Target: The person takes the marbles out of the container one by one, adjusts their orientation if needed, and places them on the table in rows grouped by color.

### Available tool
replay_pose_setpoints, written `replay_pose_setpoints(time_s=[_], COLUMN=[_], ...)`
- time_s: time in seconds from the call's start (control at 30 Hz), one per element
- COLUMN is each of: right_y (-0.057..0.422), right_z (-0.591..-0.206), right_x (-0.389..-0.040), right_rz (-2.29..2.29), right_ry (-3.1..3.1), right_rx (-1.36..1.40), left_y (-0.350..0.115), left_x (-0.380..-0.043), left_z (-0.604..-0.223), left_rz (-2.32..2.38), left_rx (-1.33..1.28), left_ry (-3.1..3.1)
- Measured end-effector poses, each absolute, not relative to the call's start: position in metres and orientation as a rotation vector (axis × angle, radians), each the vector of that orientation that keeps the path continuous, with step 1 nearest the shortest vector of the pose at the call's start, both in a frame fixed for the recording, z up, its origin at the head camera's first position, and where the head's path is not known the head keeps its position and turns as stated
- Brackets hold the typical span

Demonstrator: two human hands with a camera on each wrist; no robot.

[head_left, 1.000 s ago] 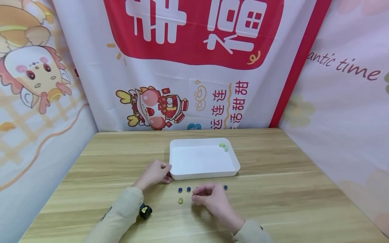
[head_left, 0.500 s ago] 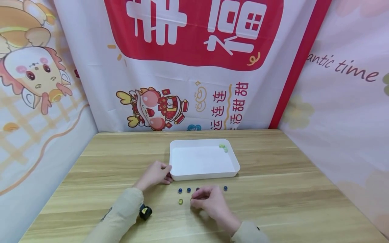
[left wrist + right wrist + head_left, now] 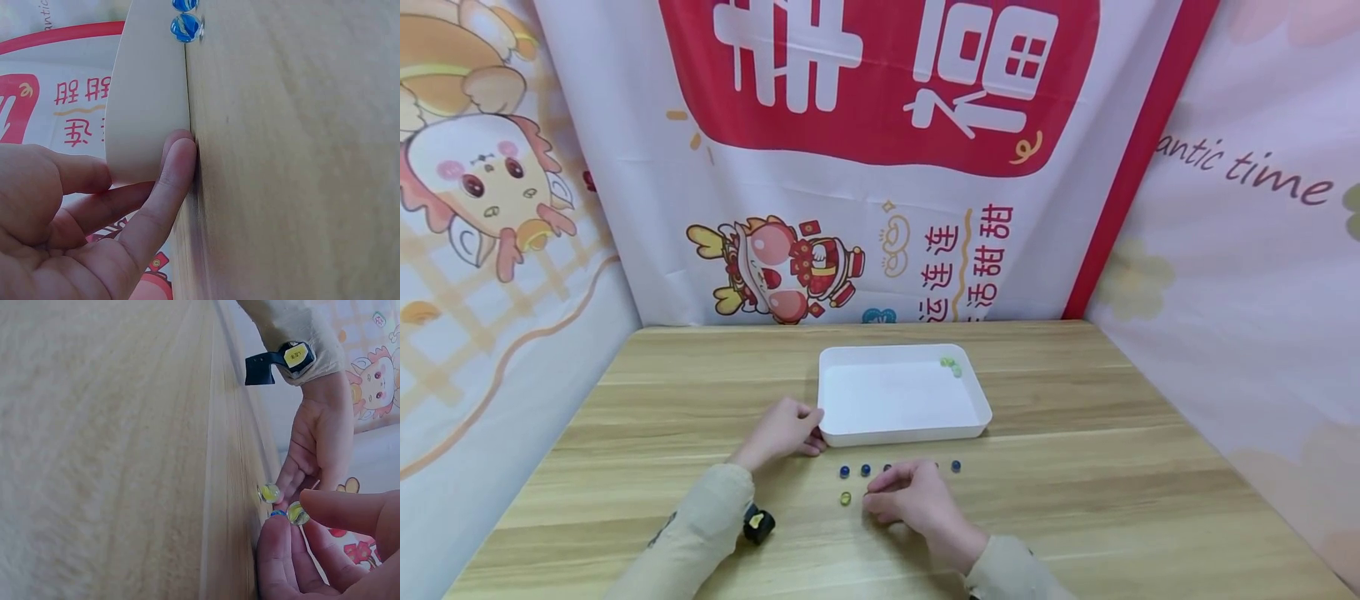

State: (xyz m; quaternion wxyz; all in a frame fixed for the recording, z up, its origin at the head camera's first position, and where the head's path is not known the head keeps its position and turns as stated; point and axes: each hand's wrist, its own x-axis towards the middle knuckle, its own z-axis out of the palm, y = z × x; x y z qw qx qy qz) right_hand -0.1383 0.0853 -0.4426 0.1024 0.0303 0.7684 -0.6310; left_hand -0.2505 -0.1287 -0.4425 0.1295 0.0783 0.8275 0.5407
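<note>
Marble (image 3: 298,513) pinched in right hand (image 3: 917,504) shifted toward left end of tray (image 3: 902,437), narrowing gap to yellow marble (image 3: 846,498); left hand (image 3: 782,431) grips tray.

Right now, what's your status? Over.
Left hand holding corner of white tray. Right hand pinching one yellow marble. Blue marbles lie between right hand and tray.

Pictured with both sleeved forearms (image 3: 696,521) angled forward and inward. Gripping with the left hand (image 3: 782,432), set farther forward than the right, with the left thumb (image 3: 812,417) opposed to the fingers (image 3: 178,161) and with the left wrist (image 3: 742,456) behind them. Pinching with the right hand (image 3: 919,502), turned toward the left, between the tips of right thumb (image 3: 882,502) and forefinger, with the other fingers bent close beside those tips and with the right wrist (image 3: 967,543) back behind the knuckles.
</note>
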Motion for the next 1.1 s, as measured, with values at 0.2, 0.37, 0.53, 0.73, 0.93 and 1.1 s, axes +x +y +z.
replay_pose_setpoints(time_s=[0.2,0.37,0.53,0.73,0.93,1.1], right_y=[0.0836,0.0822,0.0803,0.0788,0.077,0.0759], right_z=[-0.4485,-0.4511,-0.4501,-0.4482,-0.4477,-0.4482], right_x=[-0.1403,-0.1404,-0.1402,-0.1411,-0.1432,-0.1453], right_rz=[-1.857,-1.862,-1.853,-1.834,-1.782,-1.748], right_ry=[2.281,2.32,2.359,2.382,2.419,2.442], right_rx=[0.074,0.04,0.0,-0.005,0.034,0.066], left_y=[-0.1283,-0.1283,-0.1287,-0.1289,-0.1286,-0.1282], left_x=[-0.252,-0.2527,-0.253,-0.2522,-0.251,-0.2502], left_z=[-0.4437,-0.4445,-0.4435,-0.4414,-0.4412,-0.4403], left_rz=[1.546,1.549,1.567,1.568,1.552,1.561], left_rx=[0.215,0.207,0.209,0.212,0.209,0.209], left_ry=[2.434,2.431,2.419,2.421,2.433,2.421])
